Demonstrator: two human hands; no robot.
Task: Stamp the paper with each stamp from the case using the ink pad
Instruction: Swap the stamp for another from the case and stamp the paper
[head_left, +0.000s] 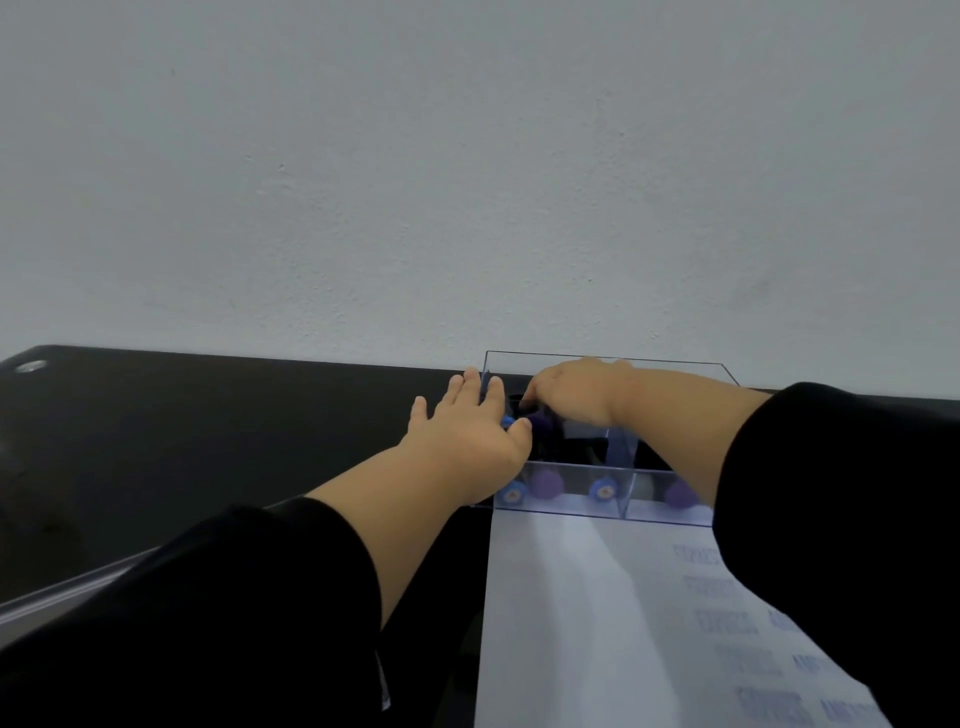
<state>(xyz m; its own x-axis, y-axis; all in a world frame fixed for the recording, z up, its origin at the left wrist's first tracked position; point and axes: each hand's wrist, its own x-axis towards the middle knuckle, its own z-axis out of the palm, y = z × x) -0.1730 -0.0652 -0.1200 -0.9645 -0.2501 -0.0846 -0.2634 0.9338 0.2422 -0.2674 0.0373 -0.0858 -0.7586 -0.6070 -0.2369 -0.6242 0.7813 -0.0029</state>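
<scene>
Nearest lies the paper (597, 623), already carrying several rows of blue imprints (blurred, unreadable), so stamping looks well under way. Beyond it the clear case (571, 501) holds blue and purple stamps (548, 483). The left hand (467, 431) rests flat-fingered on its left wall; the right hand (571, 389) reaches inside, its grasp hidden. No ink pad shows.

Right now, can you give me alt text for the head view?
Both hands reach to a clear case of purple and blue stamps on a black table: the right hand dips inside, fingers hidden, and the left hand lies flat on its left wall. Printed paper lies in front.
</scene>
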